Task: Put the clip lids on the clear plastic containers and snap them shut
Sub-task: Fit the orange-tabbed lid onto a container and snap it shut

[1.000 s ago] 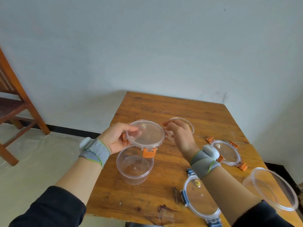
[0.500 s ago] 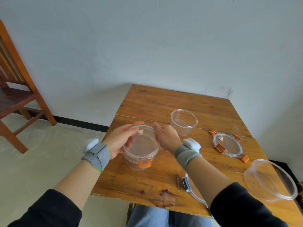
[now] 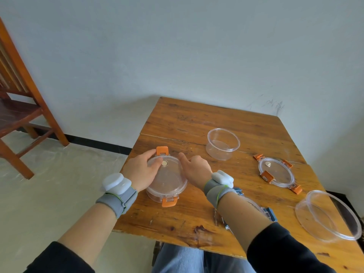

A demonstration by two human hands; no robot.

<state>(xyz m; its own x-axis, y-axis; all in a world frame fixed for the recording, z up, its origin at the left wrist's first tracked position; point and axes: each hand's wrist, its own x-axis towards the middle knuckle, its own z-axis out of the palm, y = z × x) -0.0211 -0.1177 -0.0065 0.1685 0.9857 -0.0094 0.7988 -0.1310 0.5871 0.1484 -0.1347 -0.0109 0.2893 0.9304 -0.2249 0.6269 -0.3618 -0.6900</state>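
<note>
Two hands on one small tub [image 3: 166,191] near table [image 3: 206,123] front-left edge. Left hand [image 3: 140,171] lies flat and spread over its orange-clip lid [image 3: 168,177], thumb near the little vent. Far clip [image 3: 162,150] sticks up unlatched, near clip [image 3: 169,202] hangs at front. Right hand [image 3: 197,171] loosely curled, fingertips touching lid's right rim, gripping nothing. Blue-clip lid [image 3: 264,210] lies mostly hidden under right forearm. Open small tub [image 3: 223,144] sits further back, well apart. Second orange-clip lid [image 3: 276,175] lies flat to its right. Big open tub [image 3: 329,215] at far right edge, tilted.
</note>
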